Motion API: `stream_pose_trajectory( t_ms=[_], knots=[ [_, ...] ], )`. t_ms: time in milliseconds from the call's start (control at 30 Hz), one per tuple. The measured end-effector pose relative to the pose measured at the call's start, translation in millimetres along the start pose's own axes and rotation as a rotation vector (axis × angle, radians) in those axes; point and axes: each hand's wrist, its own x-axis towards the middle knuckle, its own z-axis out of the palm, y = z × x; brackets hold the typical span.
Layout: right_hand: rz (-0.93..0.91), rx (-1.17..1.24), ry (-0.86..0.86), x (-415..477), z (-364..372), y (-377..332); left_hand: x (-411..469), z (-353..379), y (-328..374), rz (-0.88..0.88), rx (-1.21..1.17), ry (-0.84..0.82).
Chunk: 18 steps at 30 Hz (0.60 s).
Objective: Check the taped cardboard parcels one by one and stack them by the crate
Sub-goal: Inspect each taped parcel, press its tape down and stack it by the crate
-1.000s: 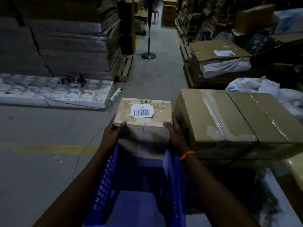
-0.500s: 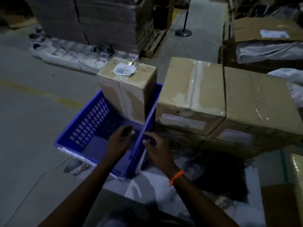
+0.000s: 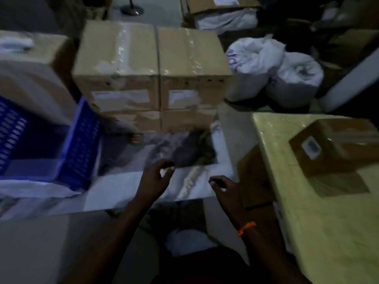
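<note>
Currently nothing is held by left grip [image 3: 155, 178] or right grip [image 3: 225, 190], both loosely curled; taped parcel [image 3: 338, 144] on the wrapped block [image 3: 307, 232] at right is judged stiff, light, best taken by opposite sides.

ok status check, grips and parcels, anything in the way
Left grip and right grip open, empty, over the white sheet. One parcel upright in the blue crate, stacked parcels beside it. No obstruction seen; small labelled parcel sits at right.
</note>
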Motion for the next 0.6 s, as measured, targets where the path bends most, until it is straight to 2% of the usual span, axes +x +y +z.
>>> stream_pose_trajectory(
  t_ms=[100, 233, 433, 600],
  knots=[
    [0.090, 0.022, 0.056, -24, -57, 28, -16, 68, 34, 0.001, -0.106, -0.140],
    [0.188, 0.122, 0.229, -37, -120, 57, -15, 135, 72, 0.060, -0.049, -0.385],
    [0.315, 0.253, 0.411, -12, -198, 121, 48, 219, 124, 0.080, 0.010, -0.446],
    [0.457, 0.475, 0.584, 43, -296, 182, 131, 328, 182, 0.105, 0.044, -0.553]
  ],
)
